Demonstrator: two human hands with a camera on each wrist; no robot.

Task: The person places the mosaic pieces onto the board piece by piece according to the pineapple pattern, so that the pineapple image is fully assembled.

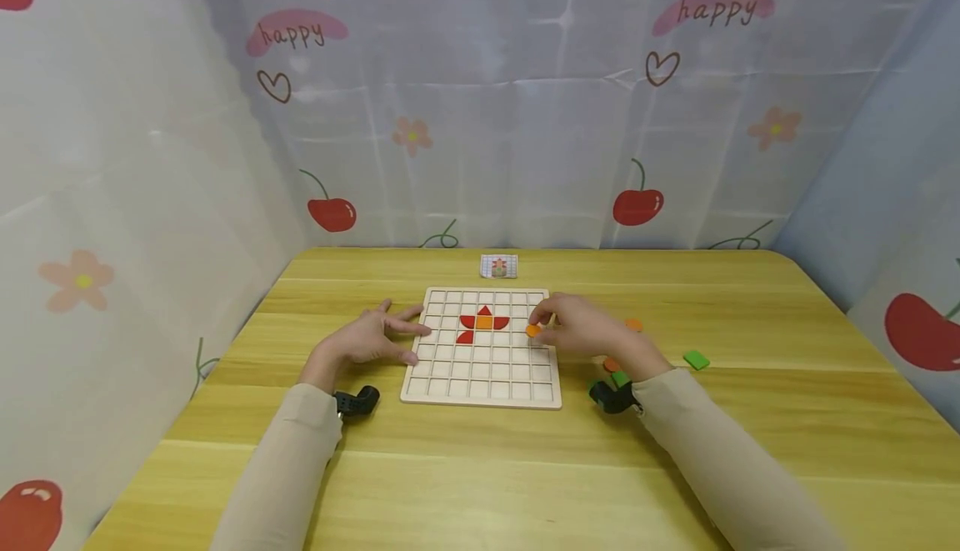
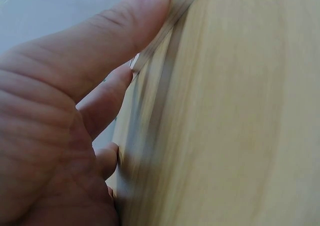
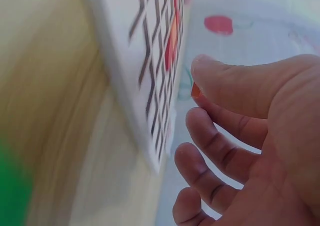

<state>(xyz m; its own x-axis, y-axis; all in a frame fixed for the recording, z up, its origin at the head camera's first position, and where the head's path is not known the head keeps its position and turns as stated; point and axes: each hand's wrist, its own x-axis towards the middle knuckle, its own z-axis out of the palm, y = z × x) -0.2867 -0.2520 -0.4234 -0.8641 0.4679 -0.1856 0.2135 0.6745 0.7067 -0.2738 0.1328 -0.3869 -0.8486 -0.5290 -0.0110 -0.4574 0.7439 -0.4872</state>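
Observation:
A pale wooden grid board (image 1: 480, 391) lies on the table. On its upper middle sit an orange square (image 1: 485, 323), a red triangle (image 1: 484, 311) above it, and red rounded pieces (image 1: 501, 323) to either side and at lower left. My left hand (image 1: 367, 339) rests at the board's left edge with fingers spread, thumb and fingertips touching the rim. Above the board's right side, my right hand (image 1: 583, 326) pinches a small orange piece (image 1: 533, 330) between thumb and index finger. In the right wrist view, only a bit of that piece (image 3: 195, 89) shows; its full shape is hidden.
A small pattern card (image 1: 498, 266) lies behind the board. Right of the board are a green piece (image 1: 697, 360), another green piece (image 1: 620, 378), and orange pieces (image 1: 633, 325) near the right forearm. A printed curtain (image 1: 480, 167) hangs behind the table.

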